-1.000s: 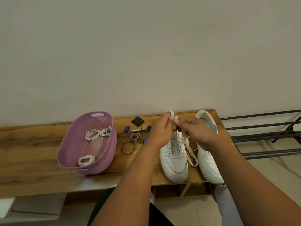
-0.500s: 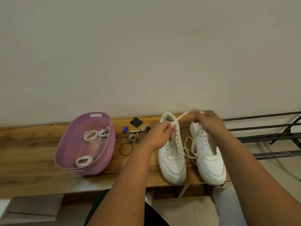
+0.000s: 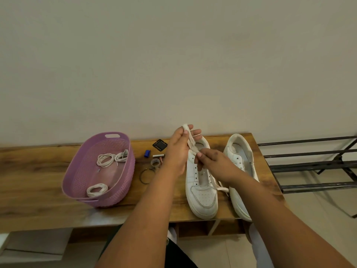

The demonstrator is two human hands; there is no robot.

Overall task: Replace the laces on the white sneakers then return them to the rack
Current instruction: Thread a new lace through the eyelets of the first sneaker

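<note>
Two white sneakers stand side by side on the wooden table (image 3: 38, 171), toes toward me: the left sneaker (image 3: 201, 188) and the right sneaker (image 3: 241, 171). A flat white lace (image 3: 190, 141) is bunched above the left sneaker's heel. My left hand (image 3: 179, 149) holds the lace's upper loops between thumb and fingers. My right hand (image 3: 211, 161) pinches the lace lower down, over the sneaker's open tongue. A loose stretch of lace (image 3: 222, 188) trails between the two shoes.
A purple plastic basket (image 3: 77, 182) on the left holds coiled white laces (image 3: 105, 159). Small items lie between basket and shoes: a black square (image 3: 160, 145), a blue piece (image 3: 147, 153), a dark ring (image 3: 144, 176). The black metal rack (image 3: 313, 165) stands at right.
My right hand has come back from the right sneaker's heel to the left sneaker. My left hand has risen, and the lace is now gathered in loops between both hands.
</note>
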